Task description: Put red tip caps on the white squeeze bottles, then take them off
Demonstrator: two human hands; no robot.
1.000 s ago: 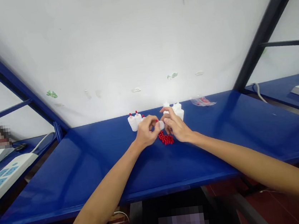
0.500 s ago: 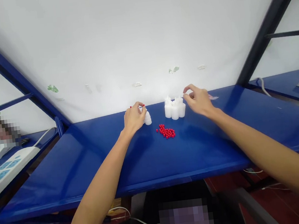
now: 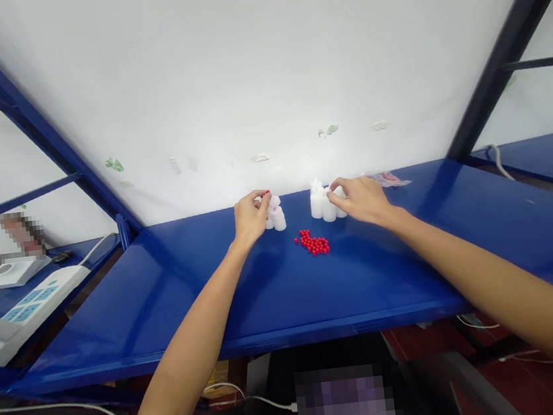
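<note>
On the blue bench [image 3: 286, 293], my left hand [image 3: 250, 216] is curled round a small white bottle with a red cap [image 3: 266, 197], among the capped bottles [image 3: 278, 218] at the back left. My right hand [image 3: 361, 199] is closed on one bottle of the uncapped white cluster [image 3: 323, 203] at the back middle. A pile of small red caps [image 3: 314, 242] lies between the two hands, nearer to me.
A clear plastic bag with red bits [image 3: 387, 179] lies behind my right hand by the white wall. White power strips [image 3: 28, 304] and a cable sit on the left bench. Blue and black frame posts rise on both sides.
My hands parted from the middle: the left carried a capped bottle to the left group, while the right went to the uncapped cluster and closed on a bottle.
</note>
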